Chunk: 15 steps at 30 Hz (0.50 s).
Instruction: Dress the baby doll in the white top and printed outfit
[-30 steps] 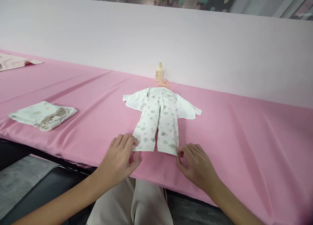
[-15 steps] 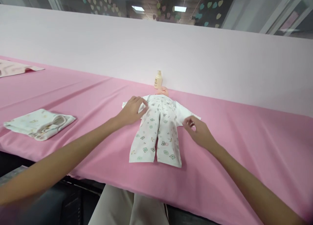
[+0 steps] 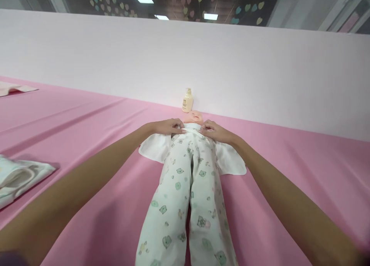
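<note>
White baby pants (image 3: 177, 185) with small green animal prints stretch toward me, their waistband up near the chin of a baby doll (image 3: 195, 117). My left hand (image 3: 172, 126) pinches the left end of the waistband. At its right end, my right hand (image 3: 213, 131) grips the band between thumb and fingers. From under the pants a plain white garment (image 3: 156, 147) spreads out on both sides. Only the doll's head shows; its body is hidden by the cloth.
A cream pump bottle (image 3: 187, 101) stands behind the doll's head, close to the white wall (image 3: 260, 73). Folded printed cloth (image 3: 27, 177) lies at the left edge of the pink-covered table (image 3: 289, 173). Farther back on the left is a pale pink cloth (image 3: 17, 88).
Both hands have moved inward from the garment's sides to the waistband and closed on it. My view has come closer, and more of the doll's head shows.
</note>
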Motion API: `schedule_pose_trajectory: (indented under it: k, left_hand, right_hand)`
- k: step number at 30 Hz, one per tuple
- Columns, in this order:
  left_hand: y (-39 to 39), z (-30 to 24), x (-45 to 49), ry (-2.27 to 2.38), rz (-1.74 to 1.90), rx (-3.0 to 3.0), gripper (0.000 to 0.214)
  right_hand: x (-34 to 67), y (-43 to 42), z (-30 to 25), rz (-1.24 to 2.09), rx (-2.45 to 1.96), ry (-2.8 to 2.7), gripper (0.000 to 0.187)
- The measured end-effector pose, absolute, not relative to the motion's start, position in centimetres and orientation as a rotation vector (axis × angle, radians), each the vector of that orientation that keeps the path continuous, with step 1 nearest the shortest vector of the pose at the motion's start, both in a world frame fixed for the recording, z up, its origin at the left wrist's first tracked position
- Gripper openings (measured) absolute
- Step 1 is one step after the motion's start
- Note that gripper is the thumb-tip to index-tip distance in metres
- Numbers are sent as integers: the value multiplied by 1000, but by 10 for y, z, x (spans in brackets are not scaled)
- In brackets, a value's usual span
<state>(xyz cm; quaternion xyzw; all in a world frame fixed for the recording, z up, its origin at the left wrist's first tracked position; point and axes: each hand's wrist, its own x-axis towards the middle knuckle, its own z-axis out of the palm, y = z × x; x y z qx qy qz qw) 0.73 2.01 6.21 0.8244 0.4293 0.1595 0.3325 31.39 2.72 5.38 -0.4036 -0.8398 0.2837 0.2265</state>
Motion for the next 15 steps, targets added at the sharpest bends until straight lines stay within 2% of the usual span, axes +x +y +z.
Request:
schedule_pose_trajectory:
  k: [3, 5, 9, 15]
  left_hand:
    - [28, 55, 8, 1163, 500, 2055, 55]
    - [33, 45, 11, 1235, 606, 1992, 52]
    - [34, 30, 19, 1316, 722, 2044, 45]
    - [13, 29, 8, 1369, 746, 2312, 26]
  right_hand:
    - [312, 41, 46, 888, -1158, -2124, 45]
    - [309, 48, 36, 843, -1248, -1965, 43]
    - [306, 45, 25, 591, -1347, -1923, 37]
    - [327, 17, 31, 253, -1368, -2149, 31]
